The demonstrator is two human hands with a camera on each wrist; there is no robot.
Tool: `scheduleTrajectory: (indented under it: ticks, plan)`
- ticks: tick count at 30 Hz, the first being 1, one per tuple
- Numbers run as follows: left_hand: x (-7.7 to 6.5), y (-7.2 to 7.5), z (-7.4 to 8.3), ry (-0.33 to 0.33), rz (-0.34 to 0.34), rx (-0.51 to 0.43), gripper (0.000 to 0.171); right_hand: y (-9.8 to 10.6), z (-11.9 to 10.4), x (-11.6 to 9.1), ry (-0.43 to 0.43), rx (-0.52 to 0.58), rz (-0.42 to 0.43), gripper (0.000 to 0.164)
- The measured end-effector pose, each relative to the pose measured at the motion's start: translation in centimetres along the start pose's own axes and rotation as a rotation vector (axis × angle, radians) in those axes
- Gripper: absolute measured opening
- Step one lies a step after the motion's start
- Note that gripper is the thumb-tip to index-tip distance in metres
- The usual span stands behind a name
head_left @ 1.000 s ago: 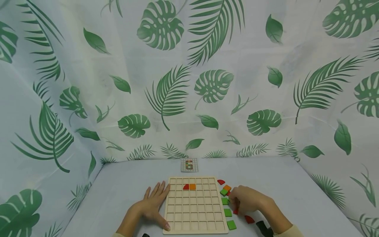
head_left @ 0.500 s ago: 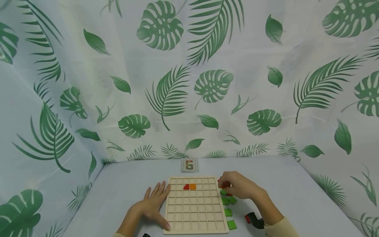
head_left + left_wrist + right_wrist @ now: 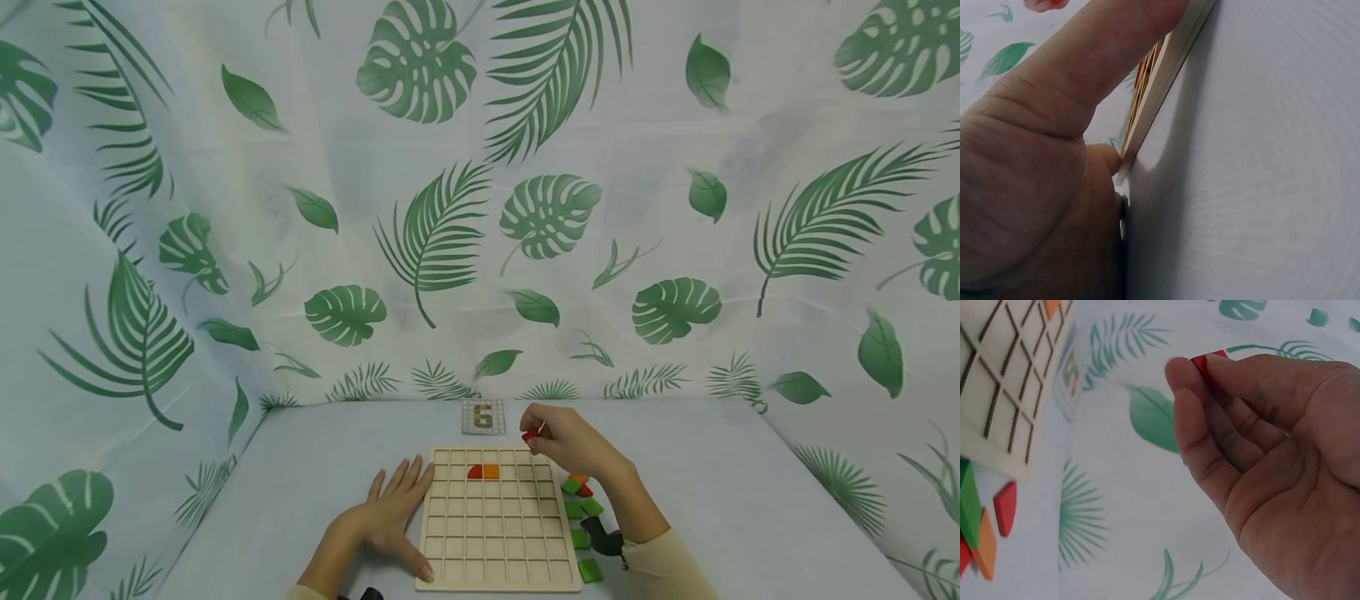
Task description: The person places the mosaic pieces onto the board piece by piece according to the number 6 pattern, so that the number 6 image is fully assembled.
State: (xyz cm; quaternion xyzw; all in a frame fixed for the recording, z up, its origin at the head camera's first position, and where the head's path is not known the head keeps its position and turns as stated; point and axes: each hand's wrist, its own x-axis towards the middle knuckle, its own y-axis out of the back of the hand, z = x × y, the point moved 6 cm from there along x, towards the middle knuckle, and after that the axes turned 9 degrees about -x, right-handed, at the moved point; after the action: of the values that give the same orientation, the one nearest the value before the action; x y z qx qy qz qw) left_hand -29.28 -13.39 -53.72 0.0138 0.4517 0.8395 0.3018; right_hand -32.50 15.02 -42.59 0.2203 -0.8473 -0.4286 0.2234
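Note:
A pale wooden grid board (image 3: pixel 497 525) lies on the table, with a red quarter-round tile (image 3: pixel 476 472) and an orange square tile (image 3: pixel 491 472) side by side in its second row. My left hand (image 3: pixel 384 518) rests at the board's left side, fingers spread, fingertips at the edge and thumb on the near left corner. Over the board's far right corner, my right hand (image 3: pixel 573 442) pinches a red tile (image 3: pixel 1210 365) between thumb and fingers. Most of that tile's shape is hidden by the fingertips.
Several loose tiles lie along the board's right edge: green squares (image 3: pixel 590 571), an orange tile (image 3: pixel 985 545) and a red tile (image 3: pixel 1005 508). Behind the board is a small card (image 3: pixel 483 417) with a coloured figure on a grid. A leaf-printed cloth (image 3: pixel 540 217) hangs behind.
My right hand has picked up a red tile from the loose ones at the right and moved it up and left to the board's far right corner. The left hand has stayed put.

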Motion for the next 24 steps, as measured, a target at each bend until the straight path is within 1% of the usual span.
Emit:
scheduleTrajectory:
  ticks: [3, 6, 8, 10, 15, 21, 24]
  plan:
    - [0.0, 0.0, 0.1, 0.003, 0.004, 0.000, 0.152, -0.4, -0.3, 0.6, 0.015, 0.027, 0.038, 0.009]
    - [0.0, 0.0, 0.1, -0.003, 0.006, 0.000, 0.152, -1.0, 0.0, 1.0, 0.027, 0.039, 0.094, 0.013]
    - [-0.1, 0.0, 0.2, -0.007, 0.006, 0.002, 0.151, -1.5, 0.3, 1.2, 0.017, 0.054, 0.131, 0.015]
    - [-0.1, 0.0, 0.2, -0.009, 0.006, 0.003, 0.152, -2.0, 0.6, 1.4, -0.003, 0.091, 0.151, 0.018]
    - [0.0, -0.1, -0.1, -0.005, 0.005, 0.000, 0.152, -3.1, 1.3, 1.6, -0.059, 0.175, 0.149, 0.022]
    - [0.2, -0.2, -0.5, -0.003, 0.006, 0.000, 0.153, -3.8, 2.1, 1.6, -0.098, 0.210, 0.148, 0.014]
    - [0.2, -0.1, -0.5, 0.001, 0.005, 0.001, 0.153, -4.0, 2.6, 1.6, -0.118, 0.213, 0.152, 0.013]
